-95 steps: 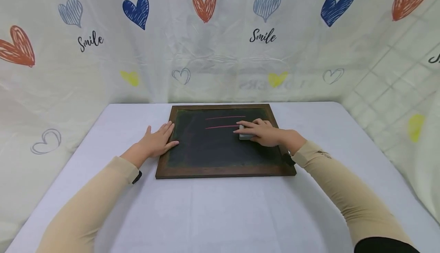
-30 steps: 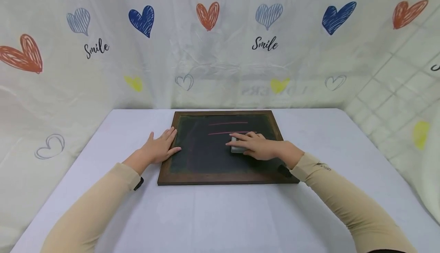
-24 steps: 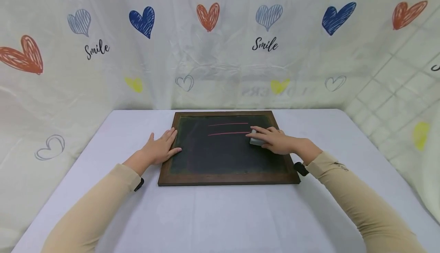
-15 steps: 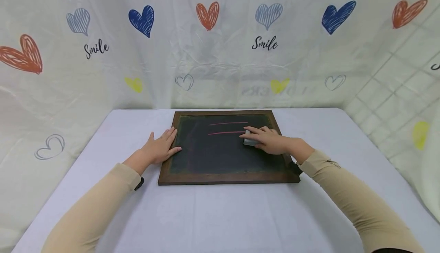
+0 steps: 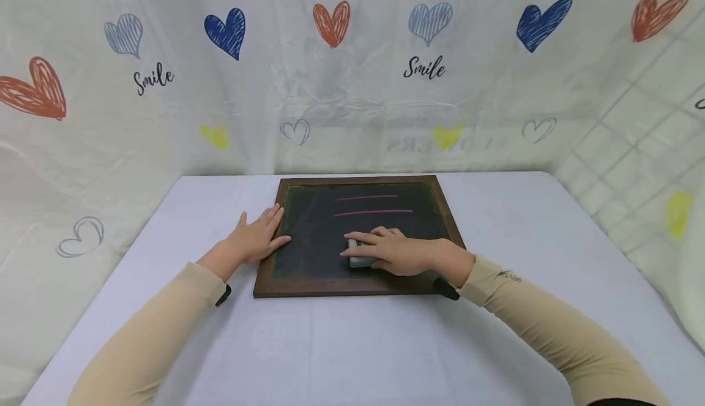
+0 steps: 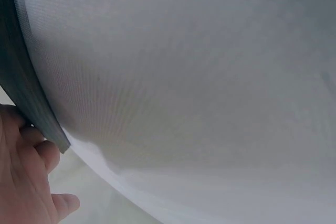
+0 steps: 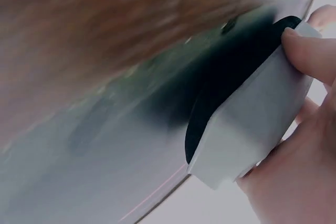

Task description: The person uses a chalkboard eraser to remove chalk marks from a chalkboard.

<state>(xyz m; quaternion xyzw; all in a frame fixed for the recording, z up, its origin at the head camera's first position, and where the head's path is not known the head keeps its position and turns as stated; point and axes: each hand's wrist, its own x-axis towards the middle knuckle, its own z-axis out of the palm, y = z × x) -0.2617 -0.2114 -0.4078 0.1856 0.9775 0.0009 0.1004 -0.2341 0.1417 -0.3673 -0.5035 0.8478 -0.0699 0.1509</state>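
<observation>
A framed chalkboard lies flat on the table, with two pink chalk lines across its upper half. My left hand rests on the board's left frame, fingers extended and thumb reaching past the wood. In the left wrist view, fingers touch the outer edge of the dark frame. My right hand grips a chalkboard eraser from above, below the lines. The right wrist view shows the eraser's light grey body and dark pad against the board, with the thumb along its side.
A white cloth covers the table around the board. Behind it hangs a pale curtain printed with hearts and the word Smile. The board's brown wooden frame forms a raised border.
My right hand has swept the eraser left and toward the board's front edge, uncovering the right end of the lower pink line. The left hand stays in place.
</observation>
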